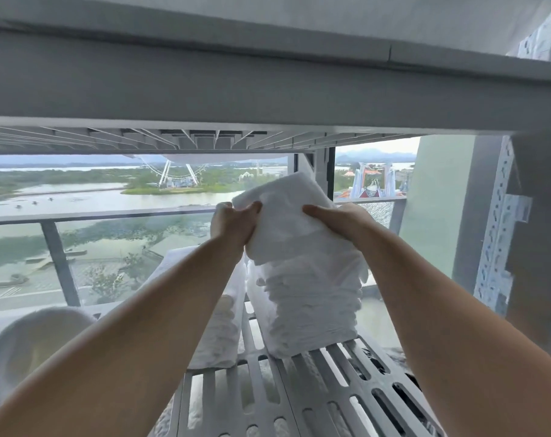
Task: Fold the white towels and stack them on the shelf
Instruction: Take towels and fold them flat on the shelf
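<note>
As the left hand (pixel 236 223) and right hand (pixel 338 217) each grip a side of the folded towel (pixel 283 212) at the top of the tall stack (pixel 312 307) on the slatted shelf (pixel 299 392), tipping looks like the main risk. An off-centre release or a sideways push could topple the pile.

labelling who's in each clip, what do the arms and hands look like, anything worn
Left forearm and right forearm are bare to the frame's edge, no sleeves showing. The left hand and right hand wear no gloves; no watch, bracelet or ring is visible.
</note>
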Action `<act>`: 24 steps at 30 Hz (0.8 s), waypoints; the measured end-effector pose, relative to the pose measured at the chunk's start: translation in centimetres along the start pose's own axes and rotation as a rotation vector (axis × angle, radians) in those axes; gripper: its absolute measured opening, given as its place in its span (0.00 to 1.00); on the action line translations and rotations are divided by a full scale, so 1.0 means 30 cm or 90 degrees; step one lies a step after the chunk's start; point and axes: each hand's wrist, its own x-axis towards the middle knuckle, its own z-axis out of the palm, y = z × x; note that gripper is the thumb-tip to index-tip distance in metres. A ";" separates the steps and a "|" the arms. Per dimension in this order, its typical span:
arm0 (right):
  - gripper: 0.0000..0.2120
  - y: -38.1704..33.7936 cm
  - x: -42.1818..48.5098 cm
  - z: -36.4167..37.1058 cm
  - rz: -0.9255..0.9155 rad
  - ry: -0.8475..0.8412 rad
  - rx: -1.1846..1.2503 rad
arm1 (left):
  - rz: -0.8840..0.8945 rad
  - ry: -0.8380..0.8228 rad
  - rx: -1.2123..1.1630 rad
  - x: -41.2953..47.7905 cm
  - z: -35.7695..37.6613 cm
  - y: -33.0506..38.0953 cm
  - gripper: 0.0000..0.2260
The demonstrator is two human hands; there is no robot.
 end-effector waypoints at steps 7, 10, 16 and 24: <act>0.24 0.027 0.045 0.010 -0.018 0.030 0.096 | -0.039 -0.180 -0.061 -0.004 0.057 0.005 0.22; 0.23 0.035 0.052 0.007 -0.010 0.059 0.216 | -0.033 -0.215 -0.083 0.006 0.076 0.018 0.20; 0.22 0.029 0.039 -0.025 -0.016 -0.099 0.517 | -0.010 -0.229 -0.136 0.004 0.069 0.049 0.15; 0.13 -0.065 -0.025 0.021 -0.092 -0.043 0.457 | 0.050 -0.202 -0.301 -0.017 -0.029 0.127 0.16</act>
